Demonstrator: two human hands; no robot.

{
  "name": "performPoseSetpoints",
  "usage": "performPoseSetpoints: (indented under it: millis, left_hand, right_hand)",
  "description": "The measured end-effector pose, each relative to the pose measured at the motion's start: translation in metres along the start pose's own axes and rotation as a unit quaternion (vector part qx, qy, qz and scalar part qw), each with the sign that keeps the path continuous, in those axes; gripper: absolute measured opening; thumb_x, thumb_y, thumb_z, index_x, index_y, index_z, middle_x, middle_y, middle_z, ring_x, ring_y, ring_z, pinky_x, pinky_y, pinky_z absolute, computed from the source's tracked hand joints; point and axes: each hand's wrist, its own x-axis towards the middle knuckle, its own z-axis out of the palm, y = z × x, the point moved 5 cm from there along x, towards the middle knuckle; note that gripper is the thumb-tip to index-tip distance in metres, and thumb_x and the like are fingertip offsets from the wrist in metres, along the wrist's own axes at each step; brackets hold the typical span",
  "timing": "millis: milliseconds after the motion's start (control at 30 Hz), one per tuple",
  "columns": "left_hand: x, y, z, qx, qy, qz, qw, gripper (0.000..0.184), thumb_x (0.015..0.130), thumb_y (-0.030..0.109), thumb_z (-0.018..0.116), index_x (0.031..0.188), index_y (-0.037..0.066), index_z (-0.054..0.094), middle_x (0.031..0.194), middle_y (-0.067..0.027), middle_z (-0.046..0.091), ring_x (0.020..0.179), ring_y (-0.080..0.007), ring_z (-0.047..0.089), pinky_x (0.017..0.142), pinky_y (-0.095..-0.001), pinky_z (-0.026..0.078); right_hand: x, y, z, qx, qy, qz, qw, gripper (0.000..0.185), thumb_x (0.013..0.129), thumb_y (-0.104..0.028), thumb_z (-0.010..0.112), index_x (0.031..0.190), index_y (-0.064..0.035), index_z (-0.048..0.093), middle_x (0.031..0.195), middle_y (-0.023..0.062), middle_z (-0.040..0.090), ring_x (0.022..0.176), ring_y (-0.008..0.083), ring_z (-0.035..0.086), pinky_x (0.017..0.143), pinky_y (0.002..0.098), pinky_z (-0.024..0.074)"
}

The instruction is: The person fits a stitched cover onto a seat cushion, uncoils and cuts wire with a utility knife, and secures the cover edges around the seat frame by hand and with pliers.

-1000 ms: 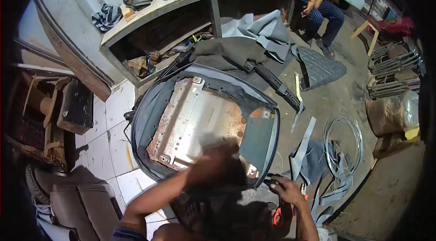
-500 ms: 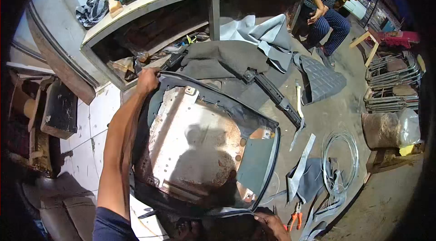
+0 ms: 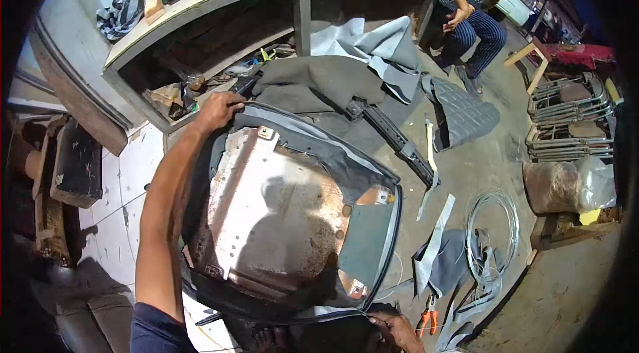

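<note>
An upturned seat with a rusty, pale metal pan [image 3: 286, 210] lies in front of me, its rim wrapped by a dark seat cover [image 3: 313, 132]. At the far left corner my left hand [image 3: 219, 112] is closed over the cover's edge. My right hand [image 3: 397, 332] is low at the near right corner, fingers pinched on what looks like a thin wire beside the cover's pale edge; the fingertips show only in part. Just right of that hand are orange-handled pliers [image 3: 427, 320]. A coil of wire [image 3: 494, 236] rests on the floor beyond them.
Grey cloth [image 3: 319, 83], a black metal rail [image 3: 398, 142] and a quilted piece [image 3: 464, 113] lie beyond the seat. Fabric scraps [image 3: 436, 246] are at right. A workbench [image 3: 303, 20] bounds the far side; a seated person [image 3: 466, 27] is at far right, near stacked metal frames [image 3: 571, 117].
The view has shifted slightly, so the scene sits a little further left. The far cover edge looks more raised and shows more of its inner side. Both hands keep their places.
</note>
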Motion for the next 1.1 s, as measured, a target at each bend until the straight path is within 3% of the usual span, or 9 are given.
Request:
performPoseSetpoints:
  millis: [133,200,500,567,700,800,867,1000,1100]
  left_hand:
    - [-0.005,0.024,-0.010,0.124,-0.077,-0.079,0.986,0.017,0.097,0.020,0.054,0.100,0.005,0.062,0.102,-0.0241,0.066,0.095,-0.0452,0.063,0.080,-0.0515,0.049]
    - [-0.006,0.013,0.000,0.184,-0.076,-0.103,0.975,0.024,0.099,0.027,0.051,0.102,0.005,0.059,0.096,-0.0272,0.068,0.092,-0.0475,0.065,0.078,-0.0545,0.049]
    - [-0.004,0.001,-0.004,0.306,-0.123,-0.043,0.943,0.023,0.097,0.018,0.051,0.110,0.001,0.060,0.097,-0.0244,0.068,0.088,-0.0422,0.068,0.073,-0.0503,0.056]
    - [-0.005,0.008,0.000,0.308,-0.126,-0.145,0.932,0.023,0.096,0.014,0.052,0.111,-0.001,0.061,0.102,-0.0271,0.066,0.098,-0.0437,0.065,0.080,-0.0507,0.053]
    - [-0.031,0.177,-0.011,0.250,0.187,-0.051,0.949,0.033,0.100,0.019,0.052,0.121,-0.005,0.058,0.109,-0.0288,0.063,0.102,-0.0465,0.060,0.087,-0.0477,0.049]
    - [-0.143,0.337,0.058,0.018,-0.014,0.032,0.999,0.035,0.090,0.016,0.064,0.122,0.003,0.059,0.110,-0.0234,0.062,0.097,-0.0408,0.063,0.081,-0.0500,0.052]
    - [-0.205,0.433,0.101,-0.060,-0.207,0.082,0.973,0.035,0.082,0.018,0.070,0.115,0.008,0.063,0.106,-0.0187,0.062,0.094,-0.0361,0.064,0.079,-0.0481,0.053]
    - [-0.253,0.474,0.149,-0.089,-0.187,0.016,0.978,0.031,0.081,0.014,0.064,0.110,0.004,0.062,0.097,-0.0120,0.060,0.098,-0.0302,0.060,0.078,-0.0456,0.051]
    - [-0.266,0.472,0.165,-0.062,-0.198,0.106,0.972,0.033,0.076,0.014,0.067,0.106,0.003,0.065,0.095,-0.0130,0.063,0.088,-0.0311,0.062,0.077,-0.0432,0.049]
  right_hand:
    - [-0.001,-0.013,-0.018,0.075,-0.069,0.215,0.971,0.026,0.097,-0.028,0.064,0.115,-0.0098,0.072,0.083,0.0112,0.072,0.069,0.0233,0.071,0.064,0.0392,0.0533]
    - [0.008,-0.039,-0.031,-0.018,-0.058,0.141,0.988,0.027,0.099,-0.029,0.062,0.115,-0.0103,0.071,0.082,0.0144,0.072,0.058,0.0236,0.069,0.061,0.0371,0.0537]
    - [0.011,-0.035,-0.035,-0.050,-0.037,0.100,0.993,0.032,0.099,-0.031,0.058,0.123,-0.0142,0.069,0.087,0.0174,0.073,0.073,0.0322,0.071,0.078,0.0438,0.0547]
    - [0.008,-0.030,-0.037,-0.058,-0.067,0.136,0.987,0.031,0.098,-0.031,0.058,0.122,-0.0142,0.069,0.085,0.0180,0.073,0.074,0.0325,0.071,0.079,0.0439,0.0546]
    - [0.005,-0.020,-0.036,-0.058,0.026,0.039,0.997,0.030,0.092,-0.030,0.067,0.116,-0.0133,0.072,0.105,0.0131,0.074,0.090,0.0306,0.071,0.079,0.0443,0.0547]
    - [0.009,-0.045,-0.049,-0.083,0.016,0.035,0.996,0.033,0.088,-0.030,0.070,0.117,-0.0137,0.071,0.116,0.0110,0.070,0.102,0.0328,0.067,0.080,0.0450,0.0540]
    - [0.011,-0.051,-0.051,-0.103,0.071,-0.021,0.992,0.027,0.086,-0.030,0.072,0.108,-0.0139,0.071,0.101,0.0079,0.069,0.094,0.0308,0.067,0.076,0.0420,0.0545]
    - [0.008,-0.055,-0.043,-0.202,0.166,-0.105,0.959,0.015,0.083,-0.024,0.073,0.087,-0.0123,0.066,0.081,0.0048,0.055,0.079,0.0260,0.064,0.066,0.0426,0.0537]
    - [0.005,-0.051,-0.038,-0.247,0.170,-0.138,0.944,0.012,0.082,-0.022,0.071,0.084,-0.0112,0.066,0.081,0.0058,0.059,0.081,0.0269,0.064,0.059,0.0412,0.0527]
